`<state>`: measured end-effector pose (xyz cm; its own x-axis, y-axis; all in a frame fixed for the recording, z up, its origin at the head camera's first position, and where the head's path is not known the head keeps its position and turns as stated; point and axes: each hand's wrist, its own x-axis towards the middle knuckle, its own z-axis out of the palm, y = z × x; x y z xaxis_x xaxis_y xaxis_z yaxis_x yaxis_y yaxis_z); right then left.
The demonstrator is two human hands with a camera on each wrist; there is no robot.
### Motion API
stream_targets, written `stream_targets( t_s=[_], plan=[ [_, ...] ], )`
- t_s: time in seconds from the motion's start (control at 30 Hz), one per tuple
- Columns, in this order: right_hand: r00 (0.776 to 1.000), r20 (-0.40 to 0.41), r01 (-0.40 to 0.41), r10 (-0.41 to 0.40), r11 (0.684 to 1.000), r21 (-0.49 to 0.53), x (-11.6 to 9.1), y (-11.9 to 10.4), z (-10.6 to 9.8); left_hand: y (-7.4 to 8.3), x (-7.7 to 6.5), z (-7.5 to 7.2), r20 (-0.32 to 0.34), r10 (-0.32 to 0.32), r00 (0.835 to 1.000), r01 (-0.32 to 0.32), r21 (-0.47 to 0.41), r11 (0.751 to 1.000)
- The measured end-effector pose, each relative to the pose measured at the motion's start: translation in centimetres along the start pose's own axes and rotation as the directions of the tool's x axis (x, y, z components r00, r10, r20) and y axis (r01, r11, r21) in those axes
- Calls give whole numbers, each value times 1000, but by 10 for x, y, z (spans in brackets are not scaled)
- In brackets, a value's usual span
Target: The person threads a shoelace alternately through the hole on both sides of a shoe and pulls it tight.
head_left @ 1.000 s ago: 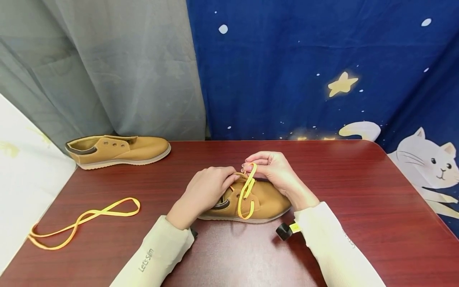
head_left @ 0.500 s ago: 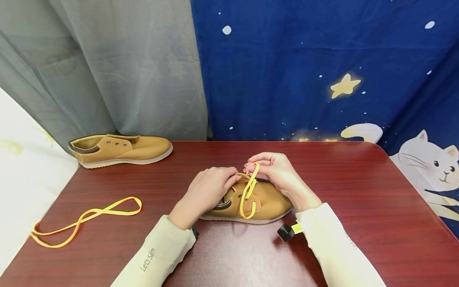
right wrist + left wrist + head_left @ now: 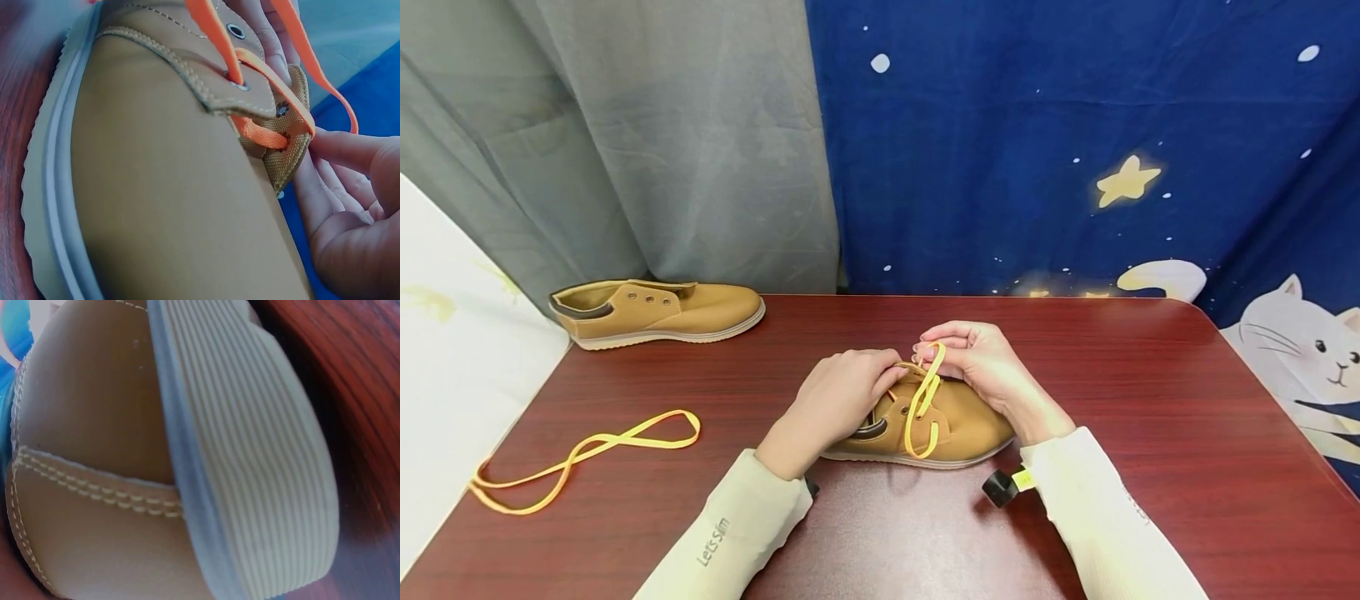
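Note:
A tan lace-up shoe [image 3: 970,421] stands on the table with its toe to the right. My left hand [image 3: 838,392] grips its upper near the collar, thumb toward the tongue. The left wrist view shows the shoe's side leather [image 3: 94,394] and ribbed sole [image 3: 262,462]. Over the eyelet flaps, my right hand [image 3: 981,358] pinches the yellow shoelace [image 3: 934,433] with thumb and forefinger. In the right wrist view the lace [image 3: 215,31] looks orange and runs through eyelets of both flaps. There the right fingertips are right at the far flap's [image 3: 287,159] edge.
A second tan shoe [image 3: 715,308], its eyelets bare, stands at the back left. Another yellow shoelace [image 3: 598,442] lies in a loose loop at the table's left. Grey and blue curtains [image 3: 962,150] hang behind the red-brown table [image 3: 1112,358].
The whole head view has shifted slightly, so everything sits a little further right. Both hands, the shoe and the lace keep nearly the same arrangement.

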<state>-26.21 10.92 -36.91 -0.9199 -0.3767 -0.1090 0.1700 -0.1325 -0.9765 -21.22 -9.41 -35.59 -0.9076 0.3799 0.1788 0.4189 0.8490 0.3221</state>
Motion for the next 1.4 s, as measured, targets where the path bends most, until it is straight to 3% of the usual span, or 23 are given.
stream_targets(
  t_s=[0.3, 0.47, 0.63, 0.8, 0.93, 1.1, 1.3, 1.4],
  plan=[
    [998, 53, -25, 29, 997, -78, -1, 2, -1, 0, -2, 1, -38, -10, 999, 9, -2, 1000],
    [998, 54, -24, 32, 989, -149, -4, 1, -4, 0, -2, 3, -152, -15, 988, 11, -30, 1000],
    [997, 71, -28, 44, 978, -208, -5, 1, -6, 0, -4, -2, -261, 81, 962, -72, 43, 996],
    [994, 97, -29, 53, 972, -235, -4, 1, -7, 7, -7, -8, -196, 137, 971, -116, 116, 986],
    [992, 104, -38, 67, 965, -260, -3, 1, -8, 11, -8, -9, -150, 81, 985, -67, 94, 993],
    [993, 98, -32, 64, 954, -299, -2, 2, -8, 12, -8, 0, -153, 0, 988, 14, 96, 995],
    [991, 120, -19, 63, 942, -335, -3, -1, -11, 12, -7, 5, -177, 31, 984, -10, 114, 993],
    [984, 169, 20, 57, 906, -422, -5, -6, -18, 12, -6, 5, -177, 22, 984, -8, 82, 997]
  ],
)
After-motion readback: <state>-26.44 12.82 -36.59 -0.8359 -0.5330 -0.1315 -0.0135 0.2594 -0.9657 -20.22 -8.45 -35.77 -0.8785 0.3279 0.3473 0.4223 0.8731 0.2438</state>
